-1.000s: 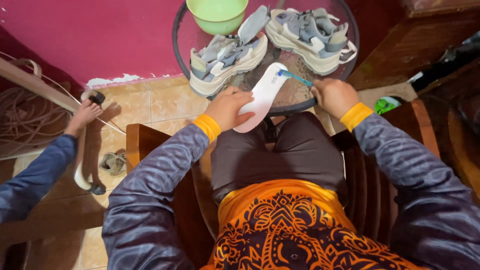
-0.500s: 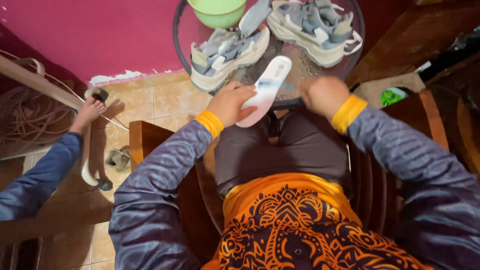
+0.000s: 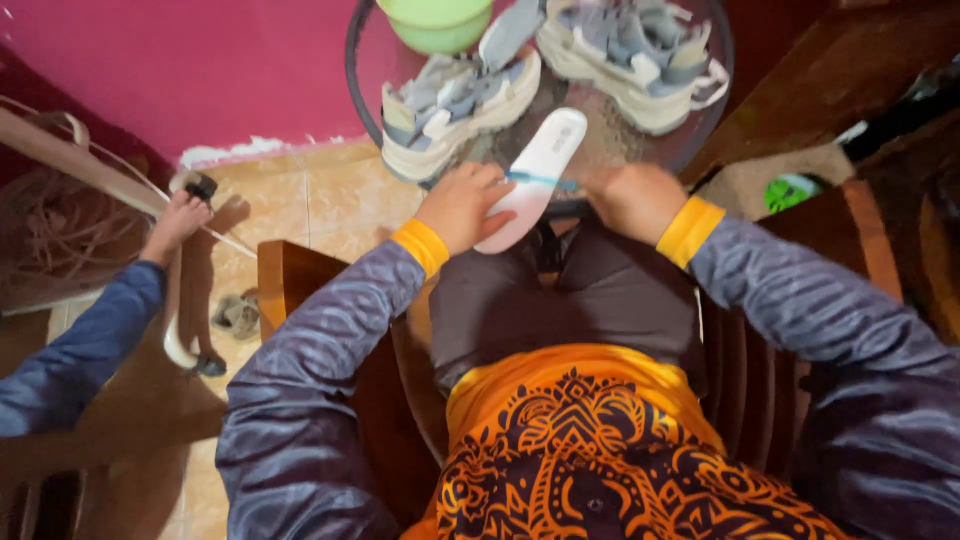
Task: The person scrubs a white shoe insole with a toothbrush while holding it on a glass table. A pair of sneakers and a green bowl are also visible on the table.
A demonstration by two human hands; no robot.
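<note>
Fingers of left hand [image 3: 462,205] still grip insole [image 3: 533,172]; right hand's [image 3: 632,200] toothbrush [image 3: 540,180] shifted left.

The insole [image 3: 535,170] under my left hand [image 3: 462,205] is plain white, and the toothbrush [image 3: 545,181] lying across it from my right hand [image 3: 635,200] is light blue. My sleeves [image 3: 330,350] are grey-blue with a wavy streaked pattern and bright yellow cuffs [image 3: 422,246], my trousers [image 3: 570,300] are dark grey, and my shirt [image 3: 600,450] is orange printed with dark navy swirling ornament. The two sneakers [image 3: 455,110] on the round dark glass table [image 3: 700,120] are grey and pale blue with cream soles, the bowl [image 3: 435,22] is light green, the wall [image 3: 200,70] is deep magenta, the floor tiles [image 3: 300,200] are tan, and another person's sleeve [image 3: 80,350] is dark blue.
</note>
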